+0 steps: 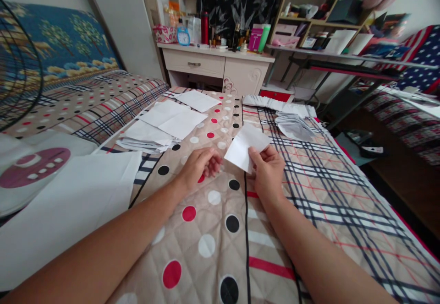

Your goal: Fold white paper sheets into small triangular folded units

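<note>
Pinching a white paper (pixel 246 152) by its lower edge, the right hand (pixel 266 172) lifts it above the quilt's (pixel 220 230) middle; the left hand (pixel 199 165) rests half-curled, empty, just beside. Keeping that pinch light would avoid creasing. Stacks (pixel 146 140) lie toward the far-left edge.

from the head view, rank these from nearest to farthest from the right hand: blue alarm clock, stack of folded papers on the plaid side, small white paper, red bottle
1. small white paper, pinched in the right hand.
2. stack of folded papers, up and right on the plaid.
3. blue alarm clock and red bottle, both far back on the desk, too close to call.
</note>
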`<state>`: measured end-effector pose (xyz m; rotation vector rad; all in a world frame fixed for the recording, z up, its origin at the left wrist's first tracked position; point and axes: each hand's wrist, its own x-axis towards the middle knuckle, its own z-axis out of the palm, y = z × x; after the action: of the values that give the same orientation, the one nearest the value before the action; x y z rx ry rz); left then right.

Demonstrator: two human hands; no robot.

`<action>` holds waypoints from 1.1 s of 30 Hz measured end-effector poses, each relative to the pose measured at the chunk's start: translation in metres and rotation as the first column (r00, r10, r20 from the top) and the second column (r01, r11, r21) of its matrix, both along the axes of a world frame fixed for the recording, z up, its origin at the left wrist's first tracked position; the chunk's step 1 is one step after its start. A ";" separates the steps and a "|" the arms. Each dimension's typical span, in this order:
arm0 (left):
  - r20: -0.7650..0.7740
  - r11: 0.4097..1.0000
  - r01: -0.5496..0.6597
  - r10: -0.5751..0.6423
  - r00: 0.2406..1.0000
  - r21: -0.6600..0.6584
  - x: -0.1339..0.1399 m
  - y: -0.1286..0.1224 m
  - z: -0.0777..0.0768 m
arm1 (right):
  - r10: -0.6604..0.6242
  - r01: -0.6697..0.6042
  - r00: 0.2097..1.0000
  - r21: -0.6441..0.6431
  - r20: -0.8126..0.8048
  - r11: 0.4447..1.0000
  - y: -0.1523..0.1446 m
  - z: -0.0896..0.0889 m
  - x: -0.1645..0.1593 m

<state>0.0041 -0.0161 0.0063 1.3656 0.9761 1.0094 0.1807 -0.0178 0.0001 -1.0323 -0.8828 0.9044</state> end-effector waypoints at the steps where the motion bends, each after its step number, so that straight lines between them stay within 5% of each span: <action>1: 0.015 1.000 0.006 -0.007 1.000 0.027 0.001 0.000 0.001 | 0.050 -0.049 0.999 -0.009 0.007 0.999 -0.002 0.000 -0.002; 6: -0.102 1.000 0.005 -0.005 0.995 0.000 0.003 0.003 -0.006 | 0.226 -0.221 0.972 -0.079 0.061 0.972 -0.012 0.003 -0.014; 10: -0.117 0.998 -0.059 0.059 0.991 -0.001 -0.001 0.008 -0.014 | 0.209 -0.209 0.978 -0.064 -0.005 0.976 -0.006 0.000 -0.008; 16: -0.144 1.000 0.000 -0.001 0.990 -0.011 -0.005 0.009 -0.012 | 0.275 -0.303 0.937 -0.111 -0.214 0.947 0.000 0.006 -0.001; 27: -0.096 0.999 0.025 -0.026 0.995 -0.020 -0.005 0.008 -0.011 | 0.340 -0.385 0.893 -0.112 -0.293 0.916 0.004 0.006 0.005; 33: -0.049 0.998 0.056 -0.057 0.997 -0.022 -0.004 0.006 -0.007 | 0.454 -0.517 0.825 -0.127 -0.337 0.846 0.001 0.011 0.009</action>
<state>0.0003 -0.0106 -0.0012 1.3995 0.9767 0.9240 0.1901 -0.0170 0.0113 -0.8253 -0.8184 1.5793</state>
